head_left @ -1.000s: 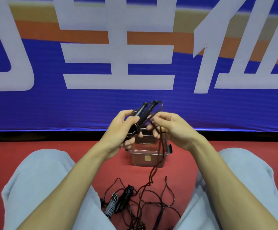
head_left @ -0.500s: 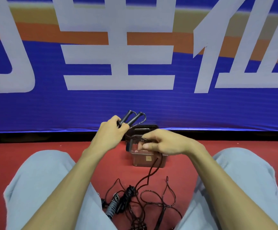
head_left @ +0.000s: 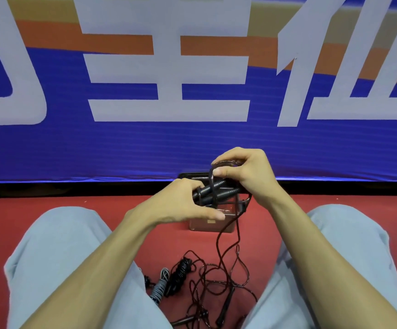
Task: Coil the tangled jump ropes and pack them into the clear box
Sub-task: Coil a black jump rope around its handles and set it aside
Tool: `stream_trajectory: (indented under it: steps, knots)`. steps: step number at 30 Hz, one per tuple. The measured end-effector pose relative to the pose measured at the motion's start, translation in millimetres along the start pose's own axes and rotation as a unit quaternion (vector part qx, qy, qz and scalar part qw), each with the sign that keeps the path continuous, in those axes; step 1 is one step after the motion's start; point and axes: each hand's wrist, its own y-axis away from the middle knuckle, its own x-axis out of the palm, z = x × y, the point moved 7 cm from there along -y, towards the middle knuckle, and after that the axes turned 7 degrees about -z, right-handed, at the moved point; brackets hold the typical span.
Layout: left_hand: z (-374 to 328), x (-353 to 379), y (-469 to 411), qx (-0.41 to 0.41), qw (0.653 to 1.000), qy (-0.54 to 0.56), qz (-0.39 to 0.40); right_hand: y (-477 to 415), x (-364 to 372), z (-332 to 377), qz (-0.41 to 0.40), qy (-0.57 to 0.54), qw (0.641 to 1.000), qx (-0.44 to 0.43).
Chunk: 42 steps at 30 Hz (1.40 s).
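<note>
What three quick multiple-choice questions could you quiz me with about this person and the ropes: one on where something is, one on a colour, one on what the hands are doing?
1. Where is the clear box?
A. On the red floor between the knees
B. On the person's lap
C. Hanging on the banner

2. What colour are the two handles being held?
A. White
B. Black
C. Yellow

3. What is the right hand doing?
A. Resting flat on the floor
B. Holding a lid
C. Pinching a loop of rope over the handles

Answers: 1 A, it stands on the floor beyond the hands. 2 B, both look black. 3 C, while the left hand grips the handles.
</note>
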Motion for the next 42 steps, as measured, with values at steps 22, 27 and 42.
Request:
stream_trajectory:
  steps: [22, 27, 42]
  knots:
    - [19, -29, -12, -0.063, 0.948, 0.26, -0.171, 26, 40, -35, 0.258, 0.056, 0.939, 0.221]
    - [27, -30, -12, -0.071, 0.971, 0.147, -0.176, 35, 45, -39, 0.346, 0.211, 0.899, 0.165]
    - [28, -16, -6, -0.061, 0.993, -0.091, -0.044, 10, 34, 9, 0.096, 0.223, 0.955, -0.173]
